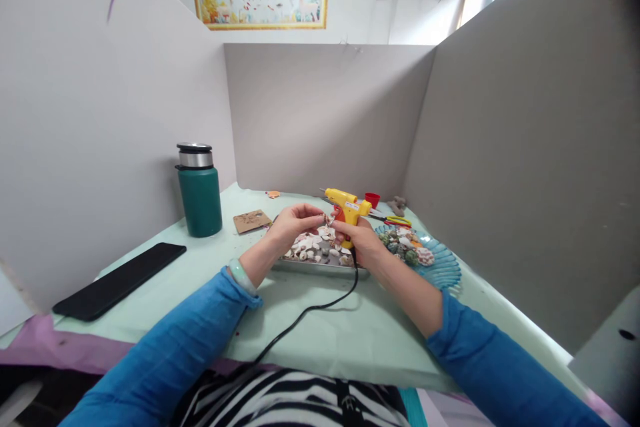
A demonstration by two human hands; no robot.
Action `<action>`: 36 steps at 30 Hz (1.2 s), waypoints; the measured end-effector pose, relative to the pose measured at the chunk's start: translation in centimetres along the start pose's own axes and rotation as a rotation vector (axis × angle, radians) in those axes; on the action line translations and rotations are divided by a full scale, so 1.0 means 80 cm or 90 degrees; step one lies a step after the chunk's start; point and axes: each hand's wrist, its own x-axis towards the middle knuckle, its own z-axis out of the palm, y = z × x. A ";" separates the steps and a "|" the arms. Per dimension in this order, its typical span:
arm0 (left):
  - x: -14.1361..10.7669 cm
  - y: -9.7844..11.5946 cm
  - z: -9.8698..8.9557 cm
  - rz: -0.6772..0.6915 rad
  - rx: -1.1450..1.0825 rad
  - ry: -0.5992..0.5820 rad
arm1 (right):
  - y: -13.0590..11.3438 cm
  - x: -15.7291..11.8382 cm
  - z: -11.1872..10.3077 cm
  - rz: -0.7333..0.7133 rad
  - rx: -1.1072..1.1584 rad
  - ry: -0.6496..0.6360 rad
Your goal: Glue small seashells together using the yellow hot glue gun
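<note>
My right hand (pixel 361 237) is wrapped round a yellow glue gun (pixel 347 203), whose nozzle points up and to the left. From its handle a black cord runs down toward my lap. My left hand (pixel 295 223) is closed in a pinch on a small brownish shell piece (pixel 327 219). The right thumb and a fingertip meet the same piece; its details are too small to make out. Beneath both hands lies a metal tray (pixel 320 268) of small white and grey shells (pixel 313 247), partly hidden by the hands.
A blue shell-shaped plate (pixel 445 265) with mixed shells is on the right. Yellow-handled scissors (pixel 397 221) and a red cup (pixel 372 199) lie behind. At left are a green bottle (pixel 200 200), a black phone-like slab (pixel 123 280) and a brown card (pixel 251 221). Grey partitions (pixel 325 120) enclose the table.
</note>
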 end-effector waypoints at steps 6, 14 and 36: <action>0.002 -0.009 -0.003 0.009 0.015 -0.021 | -0.003 -0.002 0.005 0.011 -0.003 0.000; 0.006 -0.012 -0.004 0.021 0.037 -0.021 | 0.000 -0.003 0.003 0.010 -0.014 -0.021; 0.000 -0.001 0.005 0.042 0.136 -0.014 | -0.002 -0.005 0.005 0.021 -0.019 -0.022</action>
